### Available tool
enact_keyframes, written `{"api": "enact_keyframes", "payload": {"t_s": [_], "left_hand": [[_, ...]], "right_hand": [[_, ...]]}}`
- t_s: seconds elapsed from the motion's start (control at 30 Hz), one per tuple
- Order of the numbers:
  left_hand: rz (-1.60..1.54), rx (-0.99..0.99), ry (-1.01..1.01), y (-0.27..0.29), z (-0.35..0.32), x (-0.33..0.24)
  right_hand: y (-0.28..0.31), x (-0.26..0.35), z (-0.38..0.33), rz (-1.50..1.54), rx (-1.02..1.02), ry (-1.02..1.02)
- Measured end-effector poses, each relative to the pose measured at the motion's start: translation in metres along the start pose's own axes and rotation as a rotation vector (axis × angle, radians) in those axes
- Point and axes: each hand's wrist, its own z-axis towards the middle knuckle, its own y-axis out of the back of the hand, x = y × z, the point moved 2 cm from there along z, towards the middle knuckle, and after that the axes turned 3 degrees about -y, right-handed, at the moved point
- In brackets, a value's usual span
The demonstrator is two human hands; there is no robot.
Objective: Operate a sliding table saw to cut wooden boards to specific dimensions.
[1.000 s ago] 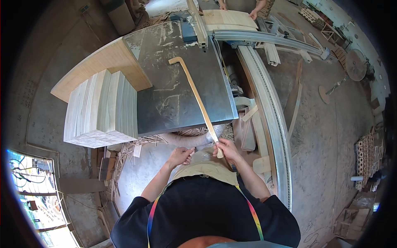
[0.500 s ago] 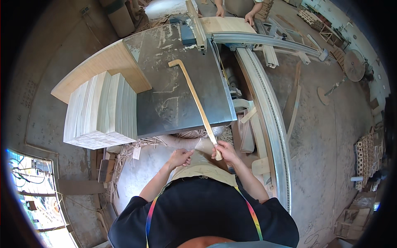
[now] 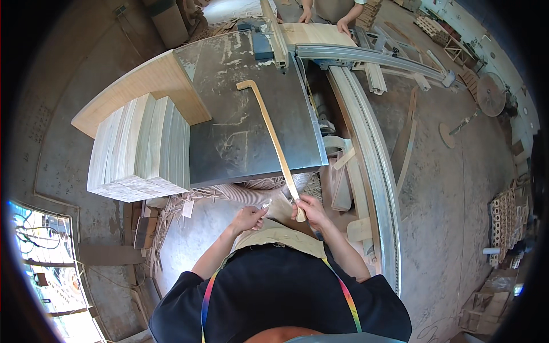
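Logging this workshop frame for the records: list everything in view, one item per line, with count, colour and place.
Long hooked wooden stick: one, pale tan, lying across the saw table, near end in the right hand.
Saw table: one, dark grey metal, centre.
Stack of cut boards: one, pale wood, on the table's left edge.
Sliding rail: one, grey metal, curving along the table's right.
Wood offcuts: several, tan, below the table's right corner.
Co-worker's hands: two, at the far end.
Left hand: one, beside the stick's end.
Right hand: one, gripping the stick.
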Motion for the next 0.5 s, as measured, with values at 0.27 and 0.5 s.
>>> {"api": "enact_keyframes", "payload": {"t_s": [0.27,0.5], "left_hand": [[-0.014,-0.011,0.009,0.0036,-0.0045,-0.0017],[0.012,-0.023,0.008,0.0026,-0.0025,-0.0076]], "right_hand": [[-0.008,0.003,0.0022,0.037,-0.001,-0.002],[-0.0077,0.0052,0.0039,0.039,-0.017,-0.003]]}}
